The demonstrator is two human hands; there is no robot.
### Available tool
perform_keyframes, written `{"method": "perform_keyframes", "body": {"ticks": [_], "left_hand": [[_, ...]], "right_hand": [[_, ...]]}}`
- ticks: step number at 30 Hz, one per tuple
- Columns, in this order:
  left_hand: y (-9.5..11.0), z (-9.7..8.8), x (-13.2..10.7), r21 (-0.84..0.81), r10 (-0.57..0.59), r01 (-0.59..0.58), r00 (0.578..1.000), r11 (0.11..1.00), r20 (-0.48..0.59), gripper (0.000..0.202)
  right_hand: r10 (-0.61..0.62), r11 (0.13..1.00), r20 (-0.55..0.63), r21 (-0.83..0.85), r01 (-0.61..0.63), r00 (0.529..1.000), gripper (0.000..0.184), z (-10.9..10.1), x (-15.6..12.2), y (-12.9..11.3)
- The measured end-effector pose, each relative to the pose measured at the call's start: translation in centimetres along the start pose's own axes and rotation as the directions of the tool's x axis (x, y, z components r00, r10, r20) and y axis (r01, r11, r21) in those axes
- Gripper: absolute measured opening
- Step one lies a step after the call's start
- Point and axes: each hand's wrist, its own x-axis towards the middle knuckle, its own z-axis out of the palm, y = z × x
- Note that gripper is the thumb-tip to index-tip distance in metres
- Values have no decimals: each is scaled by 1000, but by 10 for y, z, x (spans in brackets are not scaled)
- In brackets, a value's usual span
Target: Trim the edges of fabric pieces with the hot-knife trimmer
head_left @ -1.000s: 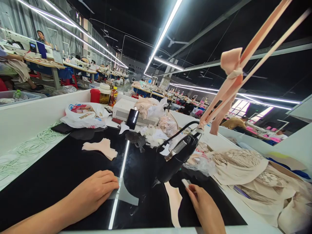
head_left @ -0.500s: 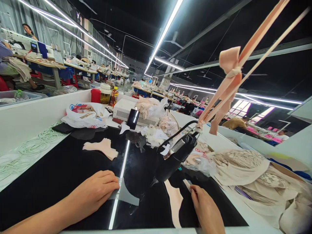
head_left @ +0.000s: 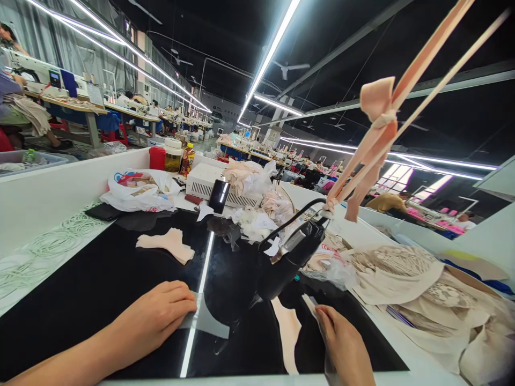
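On the glossy black work surface (head_left: 92, 292), my left hand (head_left: 159, 305) lies over a translucent cut film piece (head_left: 213, 321), its bent fingers pressed together on the film's left part. My right hand (head_left: 346, 340) pinches the upper end of a thin whitish translucent strip (head_left: 309, 304); the palm hides much of it. Left of that hand, a peach fabric piece (head_left: 287, 335) lies flat at the front edge. Beyond my left hand rests another peach fabric piece (head_left: 167, 244). A black hand-held tool (head_left: 292, 262) hangs above the surface, tip downward, between my hands.
Peach straps (head_left: 378, 128) hold the tool up. Behind are a white vented box (head_left: 201, 182), a phone (head_left: 219, 195), a plastic bag (head_left: 139, 190) and fabric scraps. Beige garments (head_left: 402, 279) are heaped at right; pale cords (head_left: 60, 236) lie at left. Other people sit at sewing machines farther off.
My right hand has shifted slightly to the right with the strip, tilting a little. My left hand stays in place on the film piece.
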Motion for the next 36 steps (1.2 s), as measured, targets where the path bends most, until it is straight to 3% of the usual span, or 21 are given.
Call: {"method": "perform_keyframes", "body": {"ticks": [14, 21, 28, 36], "left_hand": [[0, 1, -1, -19, -21, 21, 1000, 1000, -1, 26], [3, -3, 2, -9, -14, 14, 1000, 1000, -21, 25], [3, -4, 3, 6, 1, -1, 1000, 1000, -10, 24], [2, -2, 1, 17, 0, 0, 1000, 1000, 10, 25]], "right_hand": [[-9, 999, -50, 49, 12, 999, 28, 2, 0, 1], [-12, 997, -8, 80, 12, 1000, 29, -2, 1, 0], [-32, 991, 54, 133, 24, 998, 40, -17, 0, -8], [-10, 993, 28, 115, 7, 1000, 45, -45, -23, -6]]}}
